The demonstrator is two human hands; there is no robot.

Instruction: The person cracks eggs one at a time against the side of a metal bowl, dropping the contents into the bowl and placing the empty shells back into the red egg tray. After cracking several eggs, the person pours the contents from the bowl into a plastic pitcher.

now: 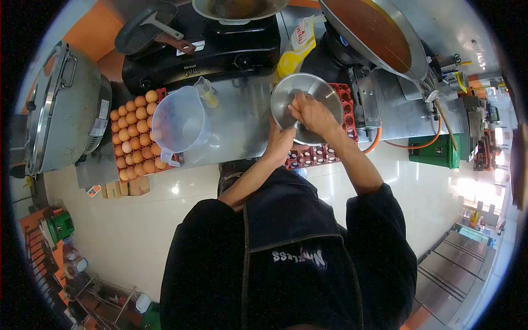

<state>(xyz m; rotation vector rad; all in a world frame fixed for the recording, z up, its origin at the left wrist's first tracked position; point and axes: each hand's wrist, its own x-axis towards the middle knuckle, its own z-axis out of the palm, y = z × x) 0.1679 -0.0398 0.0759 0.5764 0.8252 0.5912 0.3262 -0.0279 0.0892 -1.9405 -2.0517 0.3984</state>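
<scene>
A stainless steel bowl (287, 88) stands over a red egg tray (346, 104), near the front edge of the steel counter. My left hand (280, 142) grips the bowl's near left rim. Over the inside of the bowl, my right hand (309, 113) has its fingers closed; whatever they hold, if anything, is hidden. To the left stands a translucent plastic jug (179, 120), partly covering a red tray full of brown eggs (132, 132). Behind the jug is a small clear cup (207, 93) with something yellowish in it.
A black gas stove (220, 69) stands at the back, with a dark pan (140, 33) on its left. At back right, a large wok (379, 33) holds reddish-brown liquid. A yellow-and-white packet (300, 47) lies between them. A big lidded pot (66, 110) stands far left.
</scene>
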